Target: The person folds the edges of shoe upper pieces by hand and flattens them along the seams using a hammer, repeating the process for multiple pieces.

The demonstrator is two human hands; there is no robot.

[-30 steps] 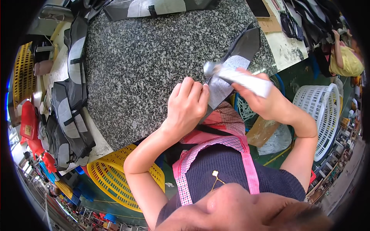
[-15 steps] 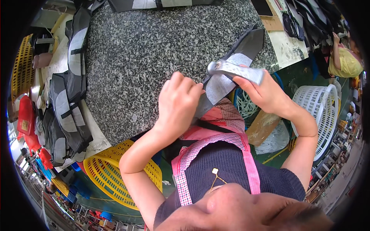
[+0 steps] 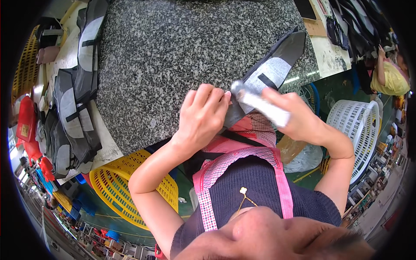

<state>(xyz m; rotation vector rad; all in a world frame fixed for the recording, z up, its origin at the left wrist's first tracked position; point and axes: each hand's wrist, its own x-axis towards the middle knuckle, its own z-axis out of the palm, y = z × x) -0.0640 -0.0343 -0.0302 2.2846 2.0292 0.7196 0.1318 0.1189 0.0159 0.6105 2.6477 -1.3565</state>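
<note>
A long dark-grey leather-like piece [image 3: 291,48] lies slantwise on the right front edge of the stone slab, its pointed end far right. It bears a pale grey patch [image 3: 277,67] with a short black strip across it. My left hand [image 3: 201,113] is closed, thumb and fingertips pinching the near left edge of this piece. In my right hand [image 3: 301,116] is a hammer [image 3: 265,106], gripped by its whitish, motion-blurred handle. The hammer's rounded metal head is at the piece's left edge, close by my left fingertips; whether it touches cannot be made out.
The speckled stone slab [image 3: 173,56] fills the middle. Similar dark pieces [image 3: 71,112] are stacked on the left. A yellow basket [image 3: 130,190] stands below left, a white basket [image 3: 353,132] at right. A person in yellow [image 3: 392,77] is at far right.
The hammer has swung down and toward me, and its handle is tilted differently, uncovering the patch's black strip. My left hand keeps its pinch on the leather-like piece.
</note>
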